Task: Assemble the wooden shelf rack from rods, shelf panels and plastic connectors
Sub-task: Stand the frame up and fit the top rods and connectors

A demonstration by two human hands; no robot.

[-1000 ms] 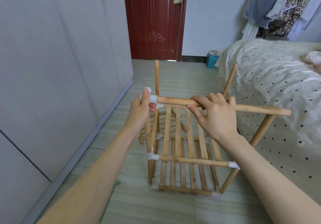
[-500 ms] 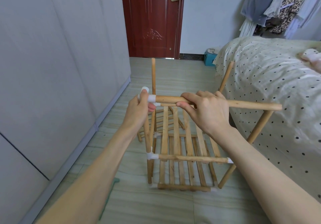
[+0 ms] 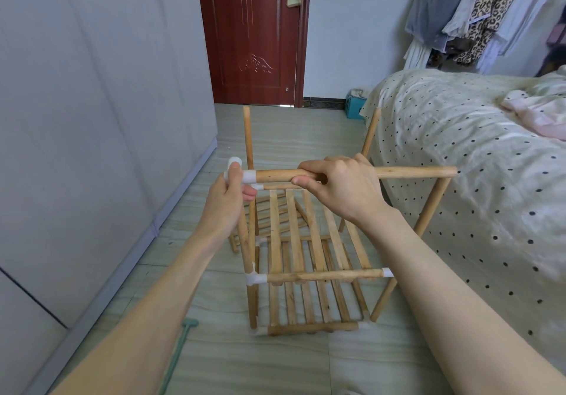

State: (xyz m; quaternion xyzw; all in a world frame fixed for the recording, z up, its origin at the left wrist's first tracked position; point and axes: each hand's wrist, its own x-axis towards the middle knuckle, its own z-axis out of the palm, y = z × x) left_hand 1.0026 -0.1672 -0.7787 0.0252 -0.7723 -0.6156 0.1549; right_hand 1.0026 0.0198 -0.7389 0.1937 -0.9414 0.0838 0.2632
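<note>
A partly built wooden rack [image 3: 309,278] stands on the floor, with slatted shelf panels [image 3: 294,241] and upright rods. My left hand [image 3: 228,201] grips a white plastic connector [image 3: 242,175] on top of the near left upright. My right hand [image 3: 340,186] grips a horizontal wooden rod [image 3: 410,172] whose left end sits in that connector. The rod's right end lies over the near right upright [image 3: 428,207]. Two far uprights, one on the left [image 3: 247,137] and one on the right [image 3: 370,132], stand bare at the top.
A bed [image 3: 477,162] with a dotted cover lies close on the right. Grey wardrobe doors [image 3: 92,119] run along the left. A red door [image 3: 254,36] is ahead, clothes [image 3: 477,11] hang at back right, and a green strap [image 3: 176,355] lies on the floor.
My right hand has slid a little left along the rod, toward the connector. The rod and my left hand stay in about the same place.
</note>
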